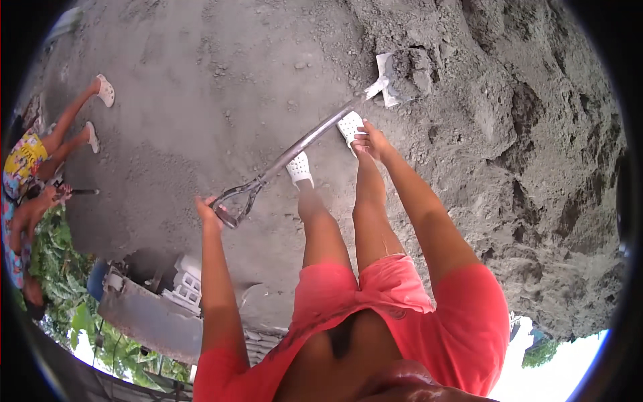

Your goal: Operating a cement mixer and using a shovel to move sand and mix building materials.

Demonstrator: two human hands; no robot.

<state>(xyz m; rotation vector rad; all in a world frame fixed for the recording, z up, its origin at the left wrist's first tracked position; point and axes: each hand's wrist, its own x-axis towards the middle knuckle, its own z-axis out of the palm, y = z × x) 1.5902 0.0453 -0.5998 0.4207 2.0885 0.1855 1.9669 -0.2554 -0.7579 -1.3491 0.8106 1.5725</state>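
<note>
Head view: Shovel [308, 139] lies slantwise across the ground ahead of the wearer, its dark D-shaped grip [234, 204] at lower left, its blade [384, 67] at upper right against the grey soil bank [469, 120]. A soil clump [414, 70] covers part of the blade; the cutting edge can't be made out. Co-worker at far left, cut by the dark rim: patterned yellow shorts [27, 157], white clogs [105, 90]; a dark rod-like thing [86, 191] by that person's hands, kind unclear. Pale hollow block [186, 289] at lower left, partly obscured.

Left hand [209, 213] is clamped on the D-grip's end; some fingers are hidden behind it. Right hand [372, 141] is off the shaft, just below its blade end as pictured, in front of the wearer's white clog [348, 126]. Its thumb and fingers are loosely bent and apart, nothing visible between them; whether they touch the leg, cannot tell. Shaft passes above the fingertips with a gap.
</note>
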